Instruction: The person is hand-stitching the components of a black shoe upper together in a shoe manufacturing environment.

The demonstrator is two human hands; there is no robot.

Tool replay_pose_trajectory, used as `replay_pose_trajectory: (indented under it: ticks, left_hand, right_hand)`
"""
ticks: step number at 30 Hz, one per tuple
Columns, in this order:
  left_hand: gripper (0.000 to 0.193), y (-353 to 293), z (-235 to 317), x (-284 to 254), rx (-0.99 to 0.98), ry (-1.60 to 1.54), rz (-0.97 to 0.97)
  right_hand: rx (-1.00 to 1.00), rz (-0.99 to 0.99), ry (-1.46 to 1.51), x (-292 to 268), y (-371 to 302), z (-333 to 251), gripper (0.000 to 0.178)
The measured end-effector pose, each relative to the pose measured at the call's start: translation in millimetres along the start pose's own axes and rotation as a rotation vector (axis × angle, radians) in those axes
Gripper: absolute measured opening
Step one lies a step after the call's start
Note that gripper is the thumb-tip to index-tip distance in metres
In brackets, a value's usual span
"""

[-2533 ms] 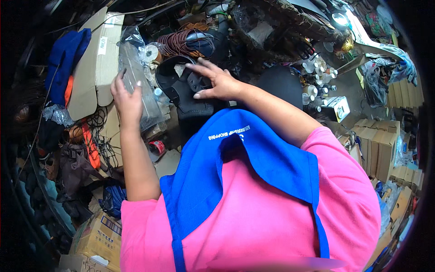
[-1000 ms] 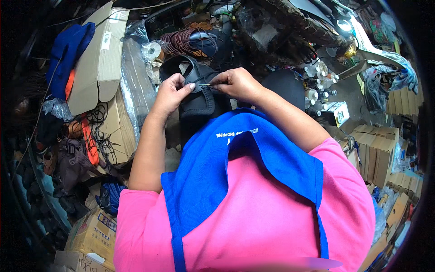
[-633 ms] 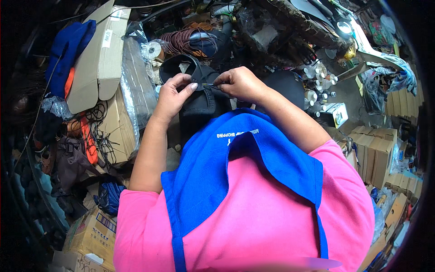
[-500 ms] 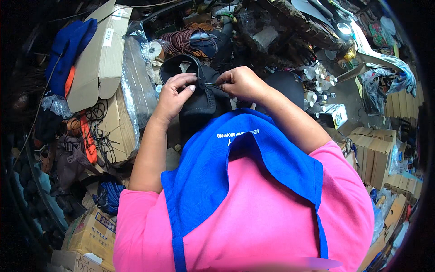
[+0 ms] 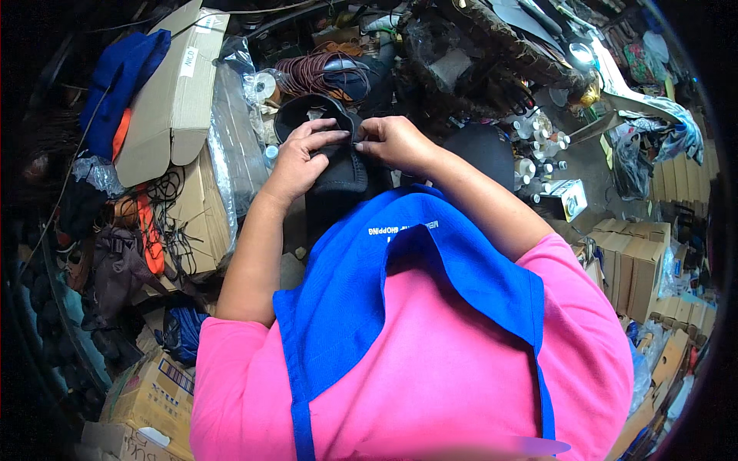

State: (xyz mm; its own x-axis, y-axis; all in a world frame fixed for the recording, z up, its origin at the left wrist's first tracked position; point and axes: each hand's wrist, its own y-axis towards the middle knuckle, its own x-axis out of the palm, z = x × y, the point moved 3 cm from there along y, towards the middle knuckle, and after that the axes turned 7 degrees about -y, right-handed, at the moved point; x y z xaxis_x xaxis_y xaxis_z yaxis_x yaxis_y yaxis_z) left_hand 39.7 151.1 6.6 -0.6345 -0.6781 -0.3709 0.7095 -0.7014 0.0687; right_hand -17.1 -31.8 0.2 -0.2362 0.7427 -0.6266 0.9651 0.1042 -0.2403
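Observation:
A black, open-topped piece (image 5: 338, 173) with a stitched edge, its exact kind unclear, stands upright in front of my apron. My left hand (image 5: 304, 157) is closed on its near rim, fingers over the edge and thumb toward the seam. Just right of that, my right hand (image 5: 393, 144) pinches at the same seam, fingertips touching the edge. Whatever thin thing lies between those fingertips is hidden now. The hands are close together but apart.
Coiled brown cord (image 5: 319, 77) lies beyond the piece, beside a white spool (image 5: 264, 86). To the left stand cardboard sheets (image 5: 173, 100) and clear plastic wrap (image 5: 234, 146). Several white-capped bottles (image 5: 530, 157) and a tin (image 5: 565, 198) stand right. Cardboard boxes (image 5: 626, 253) are stacked further right.
My right hand has moved left, its fingertips now against the seam; the thin metal tool it held has gone from sight. My left fingers have shifted slightly right along the rim.

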Motion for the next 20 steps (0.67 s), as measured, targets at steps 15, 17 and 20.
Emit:
replay_pose_trajectory:
  ticks: [15,17,20]
  left_hand:
    - [0.016,7,-11,13,-0.01,0.061,0.236]
    - [0.015,6,-7,15,0.042,0.115,0.244]
    - [0.016,7,1,19,-0.009,0.024,0.216]
  right_hand:
    - [-0.033,0.004,0.286,5,8,18,0.028]
    - [-0.196,0.149,0.157,-3,-1,10,0.039]
    - [-0.254,0.178,-0.093,-20,-14,-21,0.081]
